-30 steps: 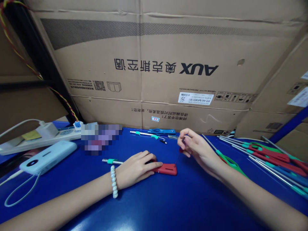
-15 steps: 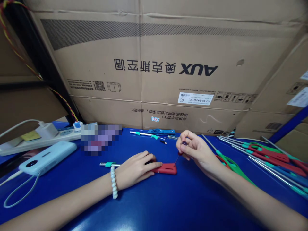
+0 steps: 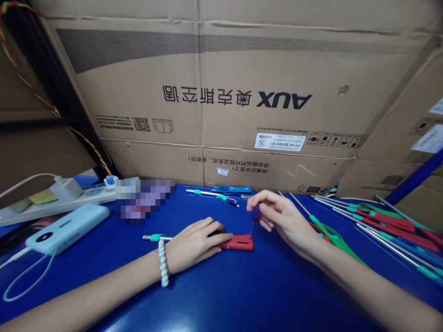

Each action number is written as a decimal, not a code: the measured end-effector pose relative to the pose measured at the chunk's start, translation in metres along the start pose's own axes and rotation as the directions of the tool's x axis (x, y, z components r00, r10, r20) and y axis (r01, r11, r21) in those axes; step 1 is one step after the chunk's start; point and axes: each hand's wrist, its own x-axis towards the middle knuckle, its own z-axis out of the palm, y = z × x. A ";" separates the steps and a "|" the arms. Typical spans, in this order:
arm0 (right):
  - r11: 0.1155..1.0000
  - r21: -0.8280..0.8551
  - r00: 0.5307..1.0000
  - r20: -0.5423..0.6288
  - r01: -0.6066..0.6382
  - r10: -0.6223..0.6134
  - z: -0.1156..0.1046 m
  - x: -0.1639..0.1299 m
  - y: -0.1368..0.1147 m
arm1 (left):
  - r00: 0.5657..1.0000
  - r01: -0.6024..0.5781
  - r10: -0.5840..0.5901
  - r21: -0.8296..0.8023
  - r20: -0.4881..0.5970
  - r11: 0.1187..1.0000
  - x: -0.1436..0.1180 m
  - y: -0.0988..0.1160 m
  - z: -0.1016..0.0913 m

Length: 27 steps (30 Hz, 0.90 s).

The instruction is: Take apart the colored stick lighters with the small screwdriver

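Note:
My left hand (image 3: 197, 240), with a pale beaded bracelet at the wrist, closes over a red plastic handle (image 3: 238, 241) and holds it down on the blue table. The handle's slotted right end sticks out past my fingers. From the left side of my hand protrudes a metal rod (image 3: 148, 237) with a mint-green collar, its join to the handle hidden. My right hand (image 3: 277, 212) grips a small screwdriver (image 3: 256, 214) by its purple, see-through grip, between thumb and fingers. Its thin shaft slants down to the right end of the red handle, where the tip appears to touch.
Several rods with red, green and blue handles (image 3: 387, 223) lie at the right. Behind my hands are a blue handle (image 3: 231, 189) and a rod with loose wires (image 3: 204, 192). A light-blue power bank (image 3: 69, 228) and power strip (image 3: 93, 192) sit left; a cardboard box (image 3: 214, 60) stands behind.
My right hand has shifted slightly left and its fingers have moved around the screwdriver, which now stands more upright. The left hand and red handle stay in place.

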 end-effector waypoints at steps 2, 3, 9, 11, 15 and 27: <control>1.000 -0.004 1.000 0.007 -0.009 0.010 0.000 0.000 0.000 | 1.000 0.002 -0.002 0.002 0.003 1.000 0.000 0.000 0.000; 1.000 0.013 1.000 0.012 -0.014 0.014 0.001 0.000 0.000 | 1.000 0.003 -0.003 0.003 0.003 1.000 0.000 0.000 0.000; 0.998 0.064 1.000 -0.004 0.001 -0.001 0.002 0.001 0.000 | 1.000 0.002 -0.002 0.001 -0.001 1.000 0.000 0.000 0.001; 1.000 0.005 1.000 -0.003 0.005 -0.005 0.002 0.001 -0.001 | 1.000 0.005 -0.005 0.003 -0.001 1.000 -0.001 0.000 0.001; 0.999 -0.035 1.000 0.014 0.001 -0.001 0.003 0.000 -0.003 | 1.000 0.010 -0.010 0.002 0.011 1.000 0.000 0.000 0.001; 0.826 -0.520 0.969 0.018 0.218 -0.245 -0.005 -0.003 -0.020 | 1.000 -0.003 0.003 0.008 -0.012 1.000 0.000 0.001 -0.001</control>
